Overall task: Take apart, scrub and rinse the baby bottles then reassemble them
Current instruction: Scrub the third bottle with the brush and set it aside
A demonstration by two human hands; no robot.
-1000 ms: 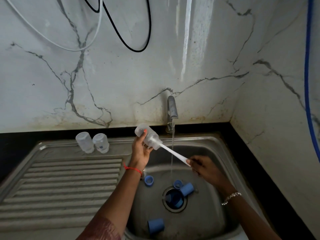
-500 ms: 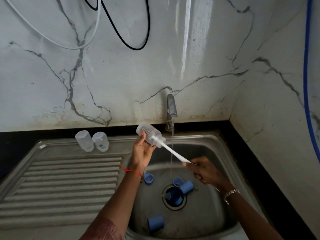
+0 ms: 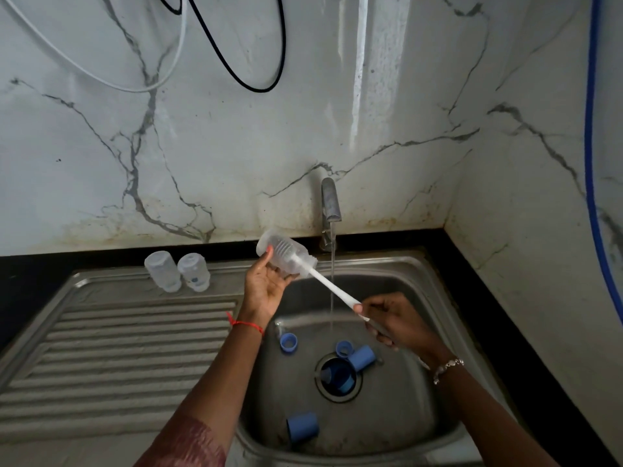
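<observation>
While two clear bottles (image 3: 177, 274) stand on the drainboard (image 3: 118, 335), the left hand (image 3: 266, 288) grips a third bottle (image 3: 286, 253) tilted over the sink (image 3: 438, 278), a white brush (image 3: 332, 288) runs into its mouth, and the right hand (image 3: 394, 320) pinches the brush handle above blue caps (image 3: 361, 358) in the basin.

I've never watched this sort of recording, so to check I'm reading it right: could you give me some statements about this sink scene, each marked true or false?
1. Water runs from the tap. True.
2. The left hand holds a sponge. False: it grips a clear bottle.
3. Two other bottles stand on the drainboard. True.
4. The brush lies in the basin. False: the right hand grips its handle, and its head is inside the clear bottle.
5. Blue caps lie in the basin. True.
</observation>
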